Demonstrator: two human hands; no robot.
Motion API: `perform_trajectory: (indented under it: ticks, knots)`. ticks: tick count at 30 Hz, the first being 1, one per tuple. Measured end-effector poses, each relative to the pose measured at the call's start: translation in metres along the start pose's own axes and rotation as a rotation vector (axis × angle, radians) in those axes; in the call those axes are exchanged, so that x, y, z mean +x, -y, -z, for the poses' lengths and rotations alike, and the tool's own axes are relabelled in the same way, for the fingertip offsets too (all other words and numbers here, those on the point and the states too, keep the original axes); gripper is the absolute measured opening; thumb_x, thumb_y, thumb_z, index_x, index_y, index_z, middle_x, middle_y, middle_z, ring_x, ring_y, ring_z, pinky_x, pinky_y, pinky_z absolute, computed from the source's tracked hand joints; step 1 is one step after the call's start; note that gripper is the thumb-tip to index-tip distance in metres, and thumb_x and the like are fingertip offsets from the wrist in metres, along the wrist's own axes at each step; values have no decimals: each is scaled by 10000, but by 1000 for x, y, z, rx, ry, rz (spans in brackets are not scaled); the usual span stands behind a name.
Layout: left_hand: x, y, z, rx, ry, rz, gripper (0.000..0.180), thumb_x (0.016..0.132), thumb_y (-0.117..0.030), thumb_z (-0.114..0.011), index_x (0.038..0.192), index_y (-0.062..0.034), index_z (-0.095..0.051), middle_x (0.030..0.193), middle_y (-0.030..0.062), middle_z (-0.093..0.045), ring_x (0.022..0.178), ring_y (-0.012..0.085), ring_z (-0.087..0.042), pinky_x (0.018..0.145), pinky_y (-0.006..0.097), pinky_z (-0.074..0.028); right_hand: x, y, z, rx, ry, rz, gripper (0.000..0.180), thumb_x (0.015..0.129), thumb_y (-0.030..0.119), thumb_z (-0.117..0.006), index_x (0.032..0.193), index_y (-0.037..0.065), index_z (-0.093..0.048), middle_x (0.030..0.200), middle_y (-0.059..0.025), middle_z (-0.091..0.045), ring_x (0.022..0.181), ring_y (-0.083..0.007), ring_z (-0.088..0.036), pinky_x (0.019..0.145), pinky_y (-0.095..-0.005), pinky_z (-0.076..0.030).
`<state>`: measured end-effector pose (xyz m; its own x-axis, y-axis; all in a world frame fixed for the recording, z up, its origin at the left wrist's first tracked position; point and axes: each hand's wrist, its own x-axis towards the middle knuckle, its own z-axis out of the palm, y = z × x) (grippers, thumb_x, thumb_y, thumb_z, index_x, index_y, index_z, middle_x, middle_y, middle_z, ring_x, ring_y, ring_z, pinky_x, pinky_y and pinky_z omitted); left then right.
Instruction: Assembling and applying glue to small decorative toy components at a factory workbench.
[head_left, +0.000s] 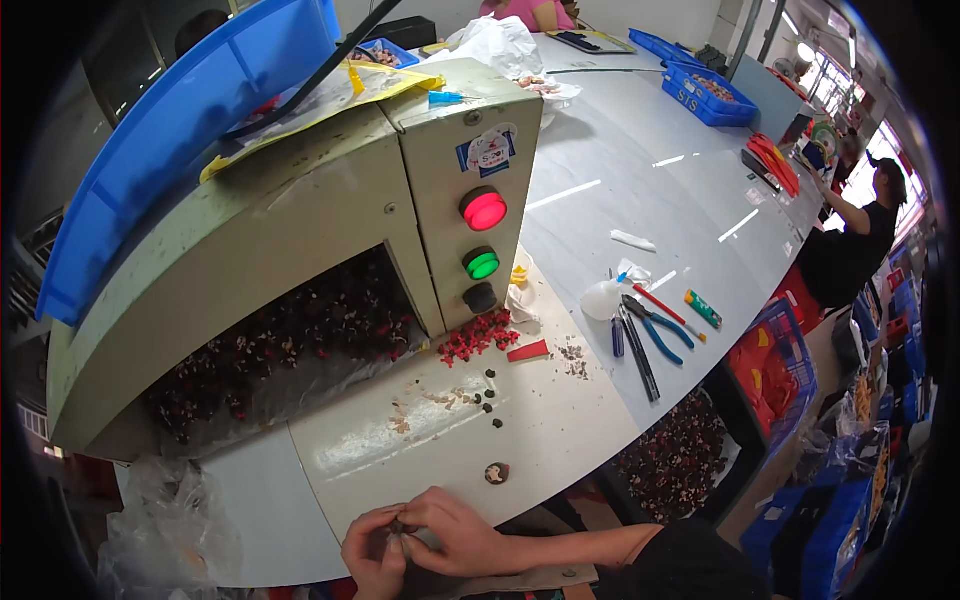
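At the near edge of the table, my left hand (370, 548) and my right hand (455, 532) meet fingertip to fingertip, both closed on a small dark piece (397, 527). The fingers cover most of that piece, so its kind does not show. Beyond my right hand lies a round brown piece with a light pattern (497, 473). Several small dark bits (488, 394) are scattered farther up the white surface. Next to them are a heap of red bits (477, 337) and a flat red strip (528, 351).
A beige machine (300, 190) with lit red and green buttons stands left, dark bits filling its opening. Pliers (655, 328), a black pen-like tool (640, 355), a lighter (703, 309) and a white bottle (601, 300) lie right. Below the table edge sits a black bin (675, 455).
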<state>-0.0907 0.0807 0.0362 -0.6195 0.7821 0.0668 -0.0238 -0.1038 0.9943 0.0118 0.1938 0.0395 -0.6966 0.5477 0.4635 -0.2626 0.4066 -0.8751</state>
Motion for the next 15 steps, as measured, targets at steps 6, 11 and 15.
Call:
perform_trajectory:
  ticks: [6,11,15]
  knots:
    - [1,-2,4,43,44,-43,242,806,-44,-519,1039,13,-484,1036,180,-584,871,204,-594,800,339,-507,0,2,-2,58,61,-50,307,744,-6,-634,1010,-1,-481,942,-134,-529,844,-280,-541,709,-344,-464]
    - [1,-10,-5,-34,13,-7,254,787,-2,-514,1039,25,-501,1058,180,-580,978,236,-579,873,350,-473,1,5,-2,47,29,-27,298,752,-4,-626,1012,5,-481,944,-127,-530,836,-276,-542,702,-345,-463]
    - [4,-16,-3,-6,44,1,248,808,-28,-515,1049,24,-495,1064,173,-582,993,234,-571,895,355,-458,0,11,-6,-19,-37,-16,245,744,18,-613,962,-6,-504,893,-121,-513,822,-270,-529,708,-338,-461]
